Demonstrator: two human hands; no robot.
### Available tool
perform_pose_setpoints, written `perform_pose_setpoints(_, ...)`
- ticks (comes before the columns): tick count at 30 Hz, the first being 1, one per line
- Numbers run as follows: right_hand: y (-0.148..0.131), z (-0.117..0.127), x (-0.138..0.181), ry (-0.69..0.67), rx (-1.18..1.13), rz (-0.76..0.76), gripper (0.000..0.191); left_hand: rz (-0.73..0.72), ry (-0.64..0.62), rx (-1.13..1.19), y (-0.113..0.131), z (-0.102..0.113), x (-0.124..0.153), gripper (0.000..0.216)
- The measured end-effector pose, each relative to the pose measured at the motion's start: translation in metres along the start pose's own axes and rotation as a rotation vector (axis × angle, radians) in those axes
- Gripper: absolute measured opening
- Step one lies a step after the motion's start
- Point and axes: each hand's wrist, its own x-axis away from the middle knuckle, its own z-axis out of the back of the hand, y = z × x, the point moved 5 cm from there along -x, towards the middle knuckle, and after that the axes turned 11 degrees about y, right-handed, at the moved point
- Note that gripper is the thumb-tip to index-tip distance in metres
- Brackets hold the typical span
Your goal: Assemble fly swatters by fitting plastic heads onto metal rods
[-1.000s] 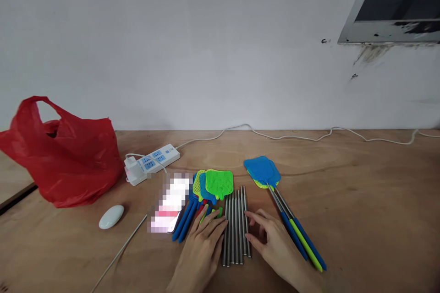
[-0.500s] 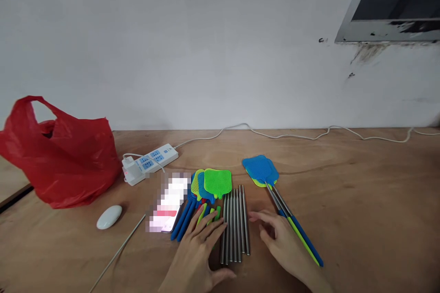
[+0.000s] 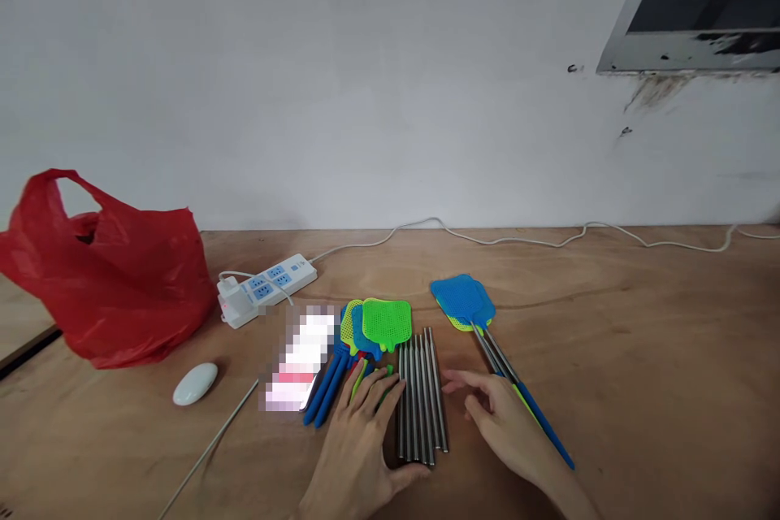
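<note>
Several metal rods lie side by side between my two hands. My left hand is spread, its fingers over blue and green handles and its index fingertip at the leftmost rod; the thumb is by the rods' near ends. Just right of the rods, my right hand is partly curled with its fingers apart, holding nothing. Under its forearm run the handles of finished fly swatters with blue and yellow heads. Loose swatter heads, a green one on top, overlap beyond my left hand. Blue handles lie left of it.
A phone with a lit, blurred screen lies left of the handles. Behind it is a white power strip whose cable runs along the wall. A red plastic bag and a white oval object are at the left.
My left hand has moved slightly right, its thumb now at the rods' near ends. Those ends have shifted a little right and lie more closely together. My right hand has barely moved.
</note>
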Motion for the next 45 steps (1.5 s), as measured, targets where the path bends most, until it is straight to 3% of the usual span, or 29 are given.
perform_pose_setpoints(6,0.002,0.000,0.001,-0.010,-0.017,-0.006,0.038,-0.010,0.045,0.026,0.004,0.001,-0.005,0.084)
perform_pose_setpoints(13,0.004,0.000,-0.001,0.010,-0.021,-0.007,0.038,0.023,-0.014,0.023,0.008,0.001,-0.013,0.080)
perform_pose_setpoints(22,0.009,0.002,-0.003,-0.003,-0.076,0.004,0.034,-0.008,-0.064,0.000,0.000,-0.003,-0.005,0.096)
perform_pose_setpoints(24,0.011,0.008,-0.007,0.055,-0.054,0.010,0.034,-0.020,-0.066,0.000,-0.003,-0.001,-0.003,0.094)
perform_pose_setpoints(30,0.018,0.043,-0.023,0.412,0.105,0.077,0.030,-0.017,-0.128,-0.004,-0.006,0.002,-0.005,0.078)
perform_pose_setpoints(35,0.030,0.057,-0.031,0.461,0.151,0.073,0.027,0.013,-0.170,0.014,-0.004,0.002,-0.008,0.079)
perform_pose_setpoints(45,0.042,0.047,-0.029,0.456,0.259,0.044,0.013,0.047,-0.104,0.060,-0.011,-0.002,-0.001,0.076)
